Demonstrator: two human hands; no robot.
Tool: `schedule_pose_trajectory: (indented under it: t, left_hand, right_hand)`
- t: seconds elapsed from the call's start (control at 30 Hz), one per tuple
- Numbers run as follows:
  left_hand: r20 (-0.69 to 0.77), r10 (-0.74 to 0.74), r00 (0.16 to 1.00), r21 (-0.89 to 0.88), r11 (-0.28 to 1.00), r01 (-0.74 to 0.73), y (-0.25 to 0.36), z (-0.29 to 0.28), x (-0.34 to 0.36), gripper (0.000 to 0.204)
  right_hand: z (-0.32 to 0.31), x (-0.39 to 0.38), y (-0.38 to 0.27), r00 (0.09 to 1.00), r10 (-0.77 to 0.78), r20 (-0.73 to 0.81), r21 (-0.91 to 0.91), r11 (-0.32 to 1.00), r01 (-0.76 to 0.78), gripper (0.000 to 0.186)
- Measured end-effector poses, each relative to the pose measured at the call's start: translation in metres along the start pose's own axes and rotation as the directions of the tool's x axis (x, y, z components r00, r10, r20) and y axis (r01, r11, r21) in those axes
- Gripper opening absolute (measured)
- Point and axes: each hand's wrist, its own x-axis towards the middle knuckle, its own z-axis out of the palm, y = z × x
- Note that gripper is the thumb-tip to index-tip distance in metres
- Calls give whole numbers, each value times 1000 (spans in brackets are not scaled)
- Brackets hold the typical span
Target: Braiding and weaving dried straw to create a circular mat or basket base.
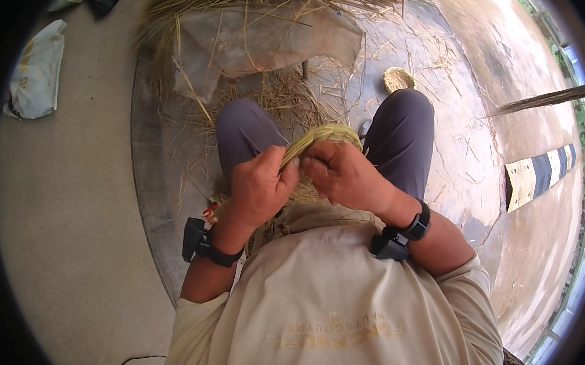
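Observation:
Between my knees a half-made basket of woven straw is held at its yellow-green braided rim. My left hand is closed on the rim's left side, thumb and fingers pinched together. Close beside it, my right hand is closed with curled fingers against the near side of the rim. Both hands hide much of the basket, and its lower part shows only partly below them. Whether a single straw lies between my right fingers cannot be made out.
A large bundle of long straw lies ahead over a translucent plastic sheet. A small round woven basket sits beyond my right knee. A broom and a striped board are at right; a white sack is far left.

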Motion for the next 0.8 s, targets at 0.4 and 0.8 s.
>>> schedule_pose_trajectory:
  t: [0.4, 0.8]
  left_hand:
    - [52, 167, 985, 107, 979, -172, 2, -12, 14, 17]
    - [150, 358, 922, 180, 907, -381, 9, -6, 19, 17]
  right_hand:
    - [-6, -3, 7, 989, -145, 20, -110, 983, 147, 19]
    - [-36, 49, 2, 960, -281, -9, -327, 908, 262, 23]
